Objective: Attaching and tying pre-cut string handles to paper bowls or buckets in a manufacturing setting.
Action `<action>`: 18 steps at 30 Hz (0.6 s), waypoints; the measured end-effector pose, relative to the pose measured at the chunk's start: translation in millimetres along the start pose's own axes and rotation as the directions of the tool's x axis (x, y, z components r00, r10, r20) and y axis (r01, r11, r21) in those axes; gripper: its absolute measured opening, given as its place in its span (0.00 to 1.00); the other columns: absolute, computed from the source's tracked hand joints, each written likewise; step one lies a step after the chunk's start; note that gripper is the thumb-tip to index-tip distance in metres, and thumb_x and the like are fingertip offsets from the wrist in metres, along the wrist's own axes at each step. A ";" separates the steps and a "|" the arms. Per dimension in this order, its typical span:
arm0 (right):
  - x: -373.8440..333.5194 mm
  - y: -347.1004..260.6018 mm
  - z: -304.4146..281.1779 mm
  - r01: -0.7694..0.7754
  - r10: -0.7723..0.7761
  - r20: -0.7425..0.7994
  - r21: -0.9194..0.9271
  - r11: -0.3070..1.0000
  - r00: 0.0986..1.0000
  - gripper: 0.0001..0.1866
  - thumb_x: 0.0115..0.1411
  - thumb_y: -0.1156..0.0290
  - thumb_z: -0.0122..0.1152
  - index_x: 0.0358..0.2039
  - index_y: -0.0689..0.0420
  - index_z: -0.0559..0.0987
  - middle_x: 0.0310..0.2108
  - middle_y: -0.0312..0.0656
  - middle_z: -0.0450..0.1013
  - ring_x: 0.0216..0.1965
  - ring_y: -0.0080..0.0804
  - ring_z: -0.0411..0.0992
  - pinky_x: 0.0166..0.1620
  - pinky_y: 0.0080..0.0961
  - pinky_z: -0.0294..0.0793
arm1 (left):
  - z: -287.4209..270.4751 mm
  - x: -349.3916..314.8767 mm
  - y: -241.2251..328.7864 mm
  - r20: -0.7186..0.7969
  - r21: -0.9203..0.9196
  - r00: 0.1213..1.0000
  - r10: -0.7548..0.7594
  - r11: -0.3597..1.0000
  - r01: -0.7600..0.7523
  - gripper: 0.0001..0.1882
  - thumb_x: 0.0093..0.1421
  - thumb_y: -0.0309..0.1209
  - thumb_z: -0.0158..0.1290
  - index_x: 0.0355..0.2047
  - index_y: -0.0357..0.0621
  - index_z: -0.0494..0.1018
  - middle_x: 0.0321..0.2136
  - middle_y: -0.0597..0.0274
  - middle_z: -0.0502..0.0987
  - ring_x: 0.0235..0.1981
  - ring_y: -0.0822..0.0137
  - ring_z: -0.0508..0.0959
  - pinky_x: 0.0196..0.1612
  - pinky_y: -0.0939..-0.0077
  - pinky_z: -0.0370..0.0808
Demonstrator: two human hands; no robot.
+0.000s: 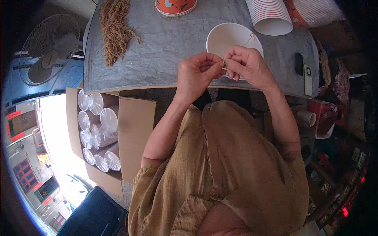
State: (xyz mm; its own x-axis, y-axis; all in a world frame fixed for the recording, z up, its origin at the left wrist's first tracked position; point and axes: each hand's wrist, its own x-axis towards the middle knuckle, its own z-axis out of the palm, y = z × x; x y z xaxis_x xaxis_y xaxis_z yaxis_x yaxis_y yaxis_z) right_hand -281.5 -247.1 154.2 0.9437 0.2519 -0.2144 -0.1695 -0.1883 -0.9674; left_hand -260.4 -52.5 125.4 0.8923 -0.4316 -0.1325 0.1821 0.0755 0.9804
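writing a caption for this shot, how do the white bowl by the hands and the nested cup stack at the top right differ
The white bowl is a single piece; the nested cup stack is several, one inside another.
The white bowl is partly hidden by the left hand and right hand; the nested cup stack sits apart from them.
The white bowl's visible inside looks unstriped; the nested cup stack shows red lines.
Both look round-rimmed.

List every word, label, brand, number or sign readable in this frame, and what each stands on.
No text is clear enough to quote.
Red signs at far left: too small and blurred.
Pale wall near them: dark marks, too blurred.
Fan: hub label, too blurred.
Red box at right: small print, unreadable.
White bowl by the hands: no lettering visible.
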 end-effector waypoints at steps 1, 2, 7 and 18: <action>-0.2 -0.2 0.9 -0.002 0.002 -0.012 -0.010 1.000 1.000 0.04 0.68 0.74 0.54 0.37 0.61 0.74 0.23 0.32 0.73 0.24 0.14 0.69 0.26 0.13 0.69 | -0.4 0.2 -0.7 -0.001 0.000 1.000 0.000 1.000 0.000 0.07 0.64 0.24 0.58 0.39 0.32 0.76 0.33 0.58 0.82 0.36 0.70 0.83 0.38 0.79 0.82; 0.0 0.0 1.4 -0.004 0.004 -0.023 -0.021 1.000 1.000 0.04 0.68 0.74 0.54 0.37 0.61 0.73 0.23 0.32 0.72 0.23 0.14 0.69 0.26 0.14 0.68 | -1.0 1.5 -1.9 0.019 -0.008 1.000 0.008 1.000 -0.008 0.07 0.65 0.24 0.58 0.39 0.32 0.76 0.33 0.58 0.82 0.36 0.70 0.83 0.38 0.79 0.82; 0.1 5.4 3.8 0.019 -0.018 -0.061 0.013 1.000 0.998 0.04 0.66 0.75 0.53 0.35 0.61 0.73 0.22 0.34 0.73 0.23 0.17 0.70 0.25 0.16 0.70 | -2.4 4.2 -3.3 0.055 -0.039 0.997 0.056 0.998 -0.054 0.04 0.65 0.23 0.57 0.36 0.33 0.76 0.29 0.61 0.82 0.33 0.74 0.83 0.37 0.79 0.82; -0.7 3.1 4.9 0.036 -0.029 -0.082 0.087 0.996 0.996 0.03 0.65 0.75 0.51 0.35 0.60 0.72 0.21 0.34 0.72 0.22 0.17 0.69 0.24 0.15 0.68 | -0.8 1.8 2.4 0.061 -0.053 0.998 0.032 0.998 -0.029 0.08 0.66 0.27 0.57 0.41 0.34 0.76 0.32 0.62 0.82 0.36 0.74 0.82 0.40 0.79 0.80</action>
State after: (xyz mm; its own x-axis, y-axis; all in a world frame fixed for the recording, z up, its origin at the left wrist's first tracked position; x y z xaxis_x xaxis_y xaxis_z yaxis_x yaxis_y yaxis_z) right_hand -284.1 -243.3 150.6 0.9684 0.1783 -0.1746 -0.1595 -0.0956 -0.9826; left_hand -258.0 -52.3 127.4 0.8708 -0.4830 -0.0919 0.1780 0.1356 0.9746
